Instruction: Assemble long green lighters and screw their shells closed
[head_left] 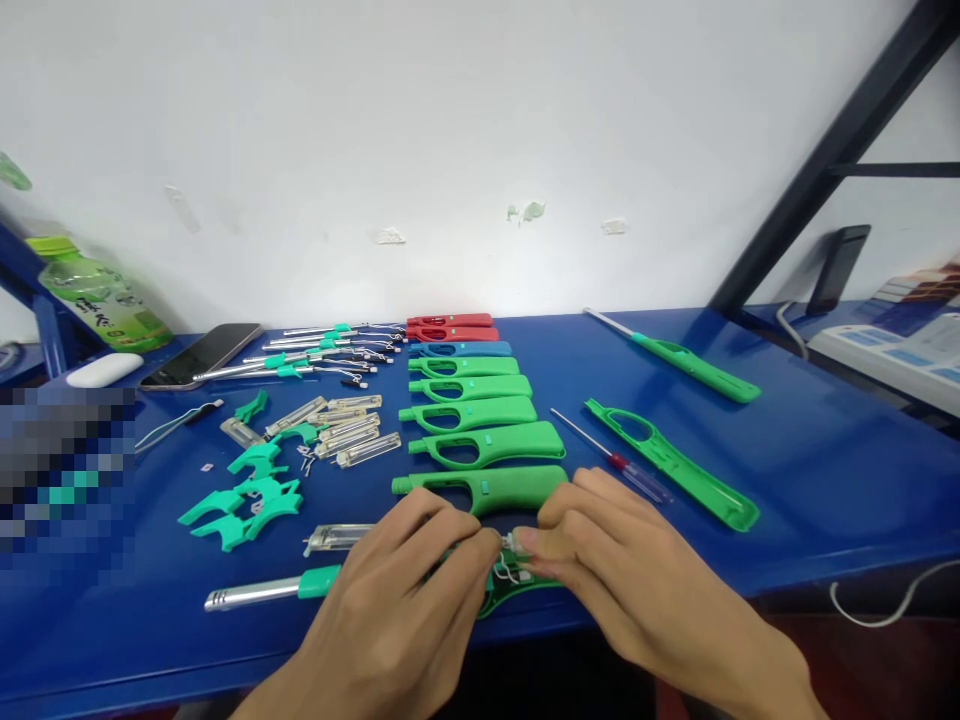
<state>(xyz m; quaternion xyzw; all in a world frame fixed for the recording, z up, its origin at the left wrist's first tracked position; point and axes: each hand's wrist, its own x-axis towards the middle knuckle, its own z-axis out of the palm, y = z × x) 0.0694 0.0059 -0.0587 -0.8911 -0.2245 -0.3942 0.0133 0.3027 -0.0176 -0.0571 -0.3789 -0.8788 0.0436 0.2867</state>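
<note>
**Two Hands Work Close Together at an Open Green Shell**

The open green shell [491, 603] lies at the near edge of the blue bench [555, 395], partly covered by both hands. The right hand [630, 560] is closed, and its thumb and finger grip a small pale part [514, 544] above this shell. The left hand [405, 590] has its fingers bent at the same place; what it grips, I cannot tell. Thin white wires [512, 572] show between the hands.

To the left of the shell, a metal tube [251, 594] with a teal collar [319, 581] points outward. Just beyond it lies a clear capsule [341, 538].

Farther away, red, blue and green handles [517, 487] lie in a row. On their left are more clear capsules [369, 450], teal pieces [274, 505] and metal rods [247, 370] with wires. On the right are a screwdriver [641, 480], a half shell [675, 465] and a long green lighter [697, 370].
</note>
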